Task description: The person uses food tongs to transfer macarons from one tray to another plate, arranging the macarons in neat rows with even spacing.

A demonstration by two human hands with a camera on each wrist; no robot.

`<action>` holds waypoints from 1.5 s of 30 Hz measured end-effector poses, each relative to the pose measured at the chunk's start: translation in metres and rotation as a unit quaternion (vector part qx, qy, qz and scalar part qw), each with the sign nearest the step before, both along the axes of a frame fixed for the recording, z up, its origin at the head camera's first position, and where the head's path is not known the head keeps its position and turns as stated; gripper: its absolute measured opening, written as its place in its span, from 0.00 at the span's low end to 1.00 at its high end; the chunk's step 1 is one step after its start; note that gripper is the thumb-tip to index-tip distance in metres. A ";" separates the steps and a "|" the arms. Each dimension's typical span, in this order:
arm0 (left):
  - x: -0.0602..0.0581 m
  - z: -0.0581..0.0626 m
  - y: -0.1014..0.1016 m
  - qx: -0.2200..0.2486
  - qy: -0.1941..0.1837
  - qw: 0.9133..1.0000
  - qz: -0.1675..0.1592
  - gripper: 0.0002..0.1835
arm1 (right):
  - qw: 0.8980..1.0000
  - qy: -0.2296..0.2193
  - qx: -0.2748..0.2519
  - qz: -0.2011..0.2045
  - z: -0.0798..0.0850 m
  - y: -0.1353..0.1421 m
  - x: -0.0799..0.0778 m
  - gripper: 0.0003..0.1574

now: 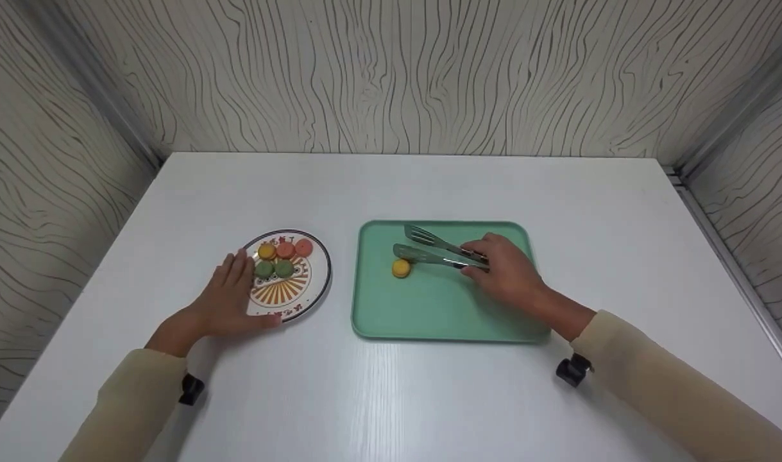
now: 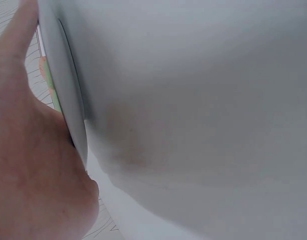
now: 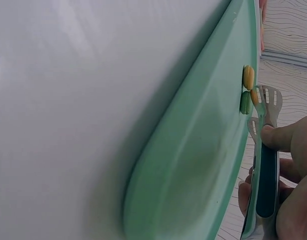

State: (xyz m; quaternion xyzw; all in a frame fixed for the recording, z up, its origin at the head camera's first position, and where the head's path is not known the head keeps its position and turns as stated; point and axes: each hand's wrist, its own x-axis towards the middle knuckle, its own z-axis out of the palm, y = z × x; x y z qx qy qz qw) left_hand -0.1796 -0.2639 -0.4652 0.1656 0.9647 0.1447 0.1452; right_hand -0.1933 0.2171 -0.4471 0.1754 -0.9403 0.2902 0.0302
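My right hand (image 1: 507, 271) grips a pair of metal tongs (image 3: 267, 170), their two slotted arms spread apart over the green tray (image 1: 423, 314). Near the tips sits a yellow macaron (image 1: 401, 268). Beside it the right wrist view shows a green macaron (image 3: 245, 102), hidden in the head view. My left hand (image 1: 227, 300) rests at the left rim of a patterned plate (image 1: 314, 292), fingers straight and thumb along the front edge. On that plate lie a yellow macaron (image 1: 266, 251), a pair of pinkish-red macarons (image 1: 286, 249) and a pair of green macarons (image 1: 283, 268).
Plate and tray stand side by side on a white table (image 1: 378, 398), a narrow strip between them. Wood-grain patterned panels (image 1: 391, 77) enclose the table at the back and both sides. Black devices (image 1: 573, 370) are strapped at both wrists.
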 end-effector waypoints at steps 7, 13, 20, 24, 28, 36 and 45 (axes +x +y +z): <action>0.001 0.001 0.000 0.013 -0.002 1.000 0.002 0.71 | 1.000 -0.005 0.003 -0.006 -0.002 0.001 -0.001 0.21; -0.002 -0.009 -0.003 0.000 0.003 1.000 0.000 0.72 | 1.000 0.004 0.007 0.002 -0.007 0.001 -0.003 0.20; -0.003 -0.010 -0.005 -0.001 -0.001 1.000 -0.001 0.72 | 1.000 -0.002 0.008 0.004 -0.006 -0.002 -0.005 0.20; 0.000 -0.004 -0.002 0.013 -0.001 1.000 0.000 0.71 | 1.000 -0.010 0.005 0.007 -0.007 -0.003 -0.006 0.19; 0.000 -0.002 0.000 0.015 -0.004 1.000 0.002 0.71 | 1.000 -0.016 0.000 0.008 -0.007 -0.004 -0.006 0.18; -0.001 -0.001 -0.001 -0.007 -0.011 1.000 0.003 0.71 | 1.000 -0.008 0.002 0.006 -0.008 -0.005 -0.006 0.17; 0.000 0.001 0.000 -0.003 -0.008 1.000 0.002 0.71 | 1.000 -0.010 -0.001 0.002 -0.009 -0.005 -0.005 0.17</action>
